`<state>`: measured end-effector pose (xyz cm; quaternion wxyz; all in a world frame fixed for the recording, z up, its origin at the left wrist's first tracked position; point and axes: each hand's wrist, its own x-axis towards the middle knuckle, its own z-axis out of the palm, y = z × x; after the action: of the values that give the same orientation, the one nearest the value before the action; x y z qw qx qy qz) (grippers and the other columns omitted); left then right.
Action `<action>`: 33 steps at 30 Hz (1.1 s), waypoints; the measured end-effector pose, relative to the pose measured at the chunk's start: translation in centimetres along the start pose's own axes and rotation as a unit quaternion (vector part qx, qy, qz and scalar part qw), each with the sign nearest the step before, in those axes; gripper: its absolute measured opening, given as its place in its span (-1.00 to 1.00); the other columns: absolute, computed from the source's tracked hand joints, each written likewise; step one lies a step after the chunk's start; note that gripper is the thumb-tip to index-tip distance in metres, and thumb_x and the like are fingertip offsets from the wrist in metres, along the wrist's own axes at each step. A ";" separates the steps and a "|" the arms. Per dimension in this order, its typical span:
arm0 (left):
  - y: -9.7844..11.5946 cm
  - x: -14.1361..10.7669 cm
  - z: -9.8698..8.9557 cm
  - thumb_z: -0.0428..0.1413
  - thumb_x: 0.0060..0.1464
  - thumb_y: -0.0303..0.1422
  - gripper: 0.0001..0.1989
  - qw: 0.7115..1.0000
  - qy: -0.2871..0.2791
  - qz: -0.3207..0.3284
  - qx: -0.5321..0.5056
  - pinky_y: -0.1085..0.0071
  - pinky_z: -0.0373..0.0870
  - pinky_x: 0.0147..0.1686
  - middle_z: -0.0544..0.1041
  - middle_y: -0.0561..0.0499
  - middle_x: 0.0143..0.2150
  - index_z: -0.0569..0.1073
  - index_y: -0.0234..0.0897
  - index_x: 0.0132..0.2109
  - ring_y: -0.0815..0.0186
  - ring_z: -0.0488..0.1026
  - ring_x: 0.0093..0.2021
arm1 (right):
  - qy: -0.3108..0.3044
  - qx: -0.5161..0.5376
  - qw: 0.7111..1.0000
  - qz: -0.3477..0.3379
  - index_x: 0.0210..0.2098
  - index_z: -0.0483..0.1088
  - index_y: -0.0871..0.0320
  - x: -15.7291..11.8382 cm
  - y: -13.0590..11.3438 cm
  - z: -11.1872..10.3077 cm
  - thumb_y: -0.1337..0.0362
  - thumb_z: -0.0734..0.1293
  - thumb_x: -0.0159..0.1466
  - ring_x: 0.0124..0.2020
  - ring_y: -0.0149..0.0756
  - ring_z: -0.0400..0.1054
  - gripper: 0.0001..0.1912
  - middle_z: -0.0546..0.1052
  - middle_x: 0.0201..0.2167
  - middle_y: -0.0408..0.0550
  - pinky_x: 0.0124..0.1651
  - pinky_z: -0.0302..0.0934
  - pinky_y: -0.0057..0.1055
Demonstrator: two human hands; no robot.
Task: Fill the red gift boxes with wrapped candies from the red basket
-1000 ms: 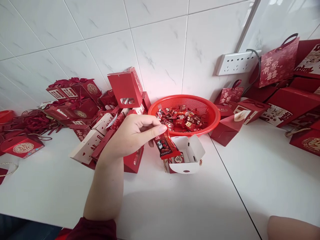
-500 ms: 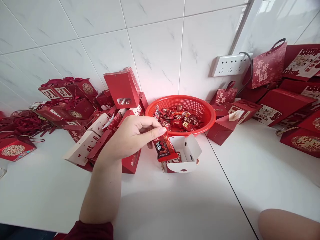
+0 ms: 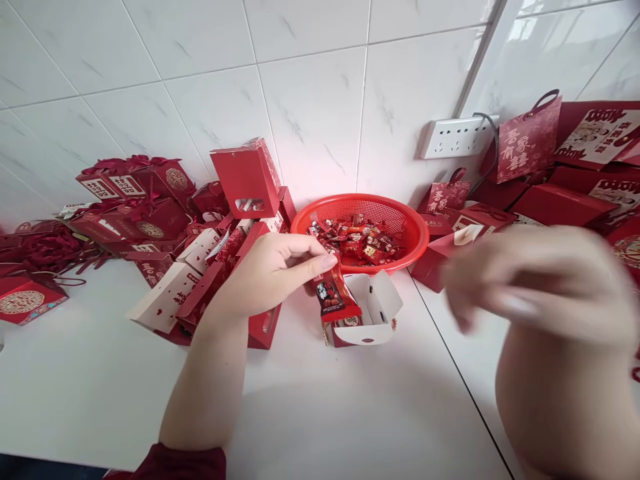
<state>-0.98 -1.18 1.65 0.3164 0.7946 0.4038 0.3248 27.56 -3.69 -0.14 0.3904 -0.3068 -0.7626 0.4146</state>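
Between its thumb and fingers, my left hand (image 3: 285, 270) pinches a red wrapped packet (image 3: 334, 297) with a dark label. The packet hangs over the left side of a small open box (image 3: 369, 333) with white inner flaps. Something red and patterned shows inside that box. Just behind it stands a red basket (image 3: 415, 248) holding many wrapped candies (image 3: 355, 237). My right hand (image 3: 540, 283) is smeared by motion at the right, over the table and in front of red boxes, its fingers bent downward; whether it holds anything is unclear.
Red and white gift boxes (image 3: 165, 293) are piled left of the basket. More red boxes (image 3: 565, 197) stand at the right, below a power strip (image 3: 457, 137) on the tiled wall. A dark seam crosses the white table (image 3: 310, 407).
My right hand has come into view from the lower right and risen over the table. My left hand still pinches the packet and has barely moved.
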 end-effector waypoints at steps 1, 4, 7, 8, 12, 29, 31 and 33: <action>-0.1 0.1 0.1 0.15 0.21 -0.28 -0.77 1.000 0.017 0.015 0.001 0.58 0.34 -0.47 0.44 0.07 -0.47 0.53 -0.28 -0.38 0.46 0.38 -0.45 | -0.027 0.024 0.999 0.031 -0.37 0.45 0.12 1.0 0.5 0.5 -0.02 0.34 0.32 -0.41 -0.30 0.48 -0.66 0.56 -0.42 0.00 -0.42 0.35 -0.42; -0.2 0.5 0.6 0.14 0.24 -0.31 -0.80 0.994 0.074 0.077 -0.024 0.53 0.40 -0.39 0.47 0.05 -0.42 0.53 -0.27 -0.33 0.43 0.42 -0.40 | -0.118 0.166 0.969 0.143 -0.03 0.38 0.14 4.2 2.8 2.8 -0.10 0.23 0.37 -0.29 -0.22 0.54 -0.56 0.59 -0.17 0.08 -0.39 0.40 -0.39; -0.5 0.9 1.2 0.12 0.26 -0.35 -0.88 0.980 0.091 0.162 -0.077 0.40 0.48 -0.16 0.56 -0.03 -0.17 0.56 -0.21 -0.21 0.31 0.50 -0.13 | -0.213 0.342 0.909 0.105 0.09 0.31 0.19 5.9 4.5 5.4 -0.14 0.17 0.39 -0.12 -0.13 0.53 -0.44 0.56 -0.03 0.20 -0.26 0.45 -0.31; -0.7 1.1 1.4 0.11 0.26 -0.35 -0.87 0.971 0.094 0.196 -0.097 0.34 0.47 -0.05 0.55 -0.04 -0.07 0.57 -0.18 -0.20 0.26 0.48 0.00 | -0.229 0.380 0.892 0.082 0.09 0.31 0.20 6.0 4.7 6.1 -0.11 0.18 0.39 -0.09 -0.14 0.52 -0.47 0.55 -0.01 0.21 -0.25 0.44 -0.32; -1.2 1.6 1.9 0.06 0.29 -0.28 -0.80 0.944 0.082 0.266 -0.177 0.15 0.32 0.21 0.46 -0.02 0.15 0.56 -0.13 -0.25 0.15 0.29 0.28 | -0.211 0.416 0.883 0.049 -0.13 0.42 0.22 5.3 3.6 7.9 0.15 0.36 0.35 -0.23 -0.34 0.53 -0.76 0.61 -0.20 0.05 -0.27 0.40 -0.50; 0.0 0.5 1.4 0.14 0.19 -0.22 -0.42 0.991 0.103 0.025 -0.076 0.43 -0.07 -0.59 -0.03 0.12 -0.63 0.05 -0.30 -0.66 0.48 -0.06 -0.59 | -0.061 0.237 0.967 0.078 -0.47 0.31 0.17 3.9 1.3 6.7 0.17 0.51 0.17 -0.52 -0.44 0.38 -0.66 0.51 -0.55 -0.17 -0.46 0.27 -0.52; 0.1 0.4 1.4 0.14 0.18 -0.23 -0.41 0.992 0.102 0.017 -0.067 0.42 -0.12 -0.59 -0.07 0.11 -0.62 0.01 -0.30 -0.66 0.48 -0.10 -0.59 | -0.068 0.235 0.966 0.078 -0.47 0.30 0.17 3.9 1.4 6.6 0.17 0.51 0.18 -0.51 -0.43 0.39 -0.67 0.51 -0.55 -0.16 -0.44 0.29 -0.51; 0.2 0.4 1.3 0.14 0.17 -0.23 -0.40 0.993 0.101 0.013 -0.065 0.42 -0.14 -0.58 -0.09 0.11 -0.61 -0.01 -0.30 -0.66 0.47 -0.12 -0.58 | -0.075 0.232 0.967 0.078 -0.46 0.31 0.18 3.9 1.5 6.6 0.16 0.50 0.18 -0.51 -0.42 0.40 -0.67 0.51 -0.54 -0.15 -0.44 0.30 -0.50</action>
<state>0.26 -1.26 1.14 0.3208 0.7406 0.4015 0.4328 20.21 -2.52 -2.40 0.3594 -0.2346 -0.6464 0.6308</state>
